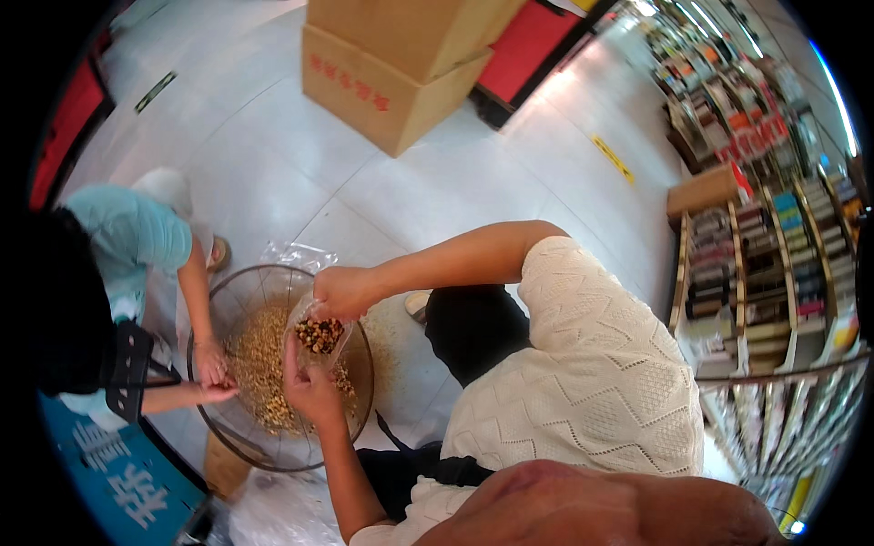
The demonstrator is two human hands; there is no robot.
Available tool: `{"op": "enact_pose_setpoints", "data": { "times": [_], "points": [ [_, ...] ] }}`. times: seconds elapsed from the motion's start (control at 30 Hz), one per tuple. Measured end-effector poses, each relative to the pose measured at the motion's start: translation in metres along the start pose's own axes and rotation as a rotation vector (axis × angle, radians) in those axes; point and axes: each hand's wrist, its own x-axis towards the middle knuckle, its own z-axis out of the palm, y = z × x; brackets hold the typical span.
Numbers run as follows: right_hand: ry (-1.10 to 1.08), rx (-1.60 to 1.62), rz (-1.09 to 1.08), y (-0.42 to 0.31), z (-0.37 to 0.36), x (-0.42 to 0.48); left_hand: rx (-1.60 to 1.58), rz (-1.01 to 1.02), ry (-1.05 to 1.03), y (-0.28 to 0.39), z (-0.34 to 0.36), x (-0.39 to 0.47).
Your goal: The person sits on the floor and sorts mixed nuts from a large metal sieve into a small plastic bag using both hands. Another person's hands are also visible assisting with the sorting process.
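Observation:
My right hand (347,292) grips the upper side of a clear plastic bag (343,348). Lower in the view, my left hand (313,390) holds the bag's other side, its thumb along the edge. Inside the bag sits a dark and tan mix (321,334) that looks like nuts or dried grains. Both hands are above a large round see-through basin (369,382) with a dark rim. Tan kernels or nut pieces (256,362) cover much of its bottom. Another clear plastic bag (297,255) lies at the basin's far rim.
Across the basin, a co-worker's hands (215,375) are over its left rim. Pale crumbs (384,351) show beside the right rim. Crumpled clear plastic (283,508) and a blue panel with writing (116,471) are below. Stacked cardboard boxes (389,89) stand beyond; goods shelves (751,273) are at right.

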Motion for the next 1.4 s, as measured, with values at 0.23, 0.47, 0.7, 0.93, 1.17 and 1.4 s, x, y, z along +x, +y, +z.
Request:
{"op": "enact_pose_setpoints", "data": {
  "times": [0.23,0.47,0.7,0.93,1.17,1.4],
  "points": [
    [0.075,0.209,0.074,-0.006,0.015,-0.04,-0.081,-0.01,-0.049,0.029,-0.003,-0.012],
    [0.15,0.674,0.241,-0.01,0.039,-0.069,-0.094,0.143,-0.118,0.007,-0.007,0.001],
    [0.232,0.766,0.257,0.007,0.055,-0.067,-0.082,0.097,-0.11,0.011,-0.021,0.005],
    [0.309,0.598,0.136,0.002,0.042,-0.05,-0.177,0.028,-0.132,0.012,-0.027,-0.005],
    [0.401,0.668,0.067,0.022,0.035,-0.041,-0.378,0.158,0.12,-0.024,-0.031,-0.033],
    [0.338,0.847,0.122,-0.014,0.007,-0.051,-0.169,-0.955,0.188,-0.188,-0.017,-0.077]
  ]
}}
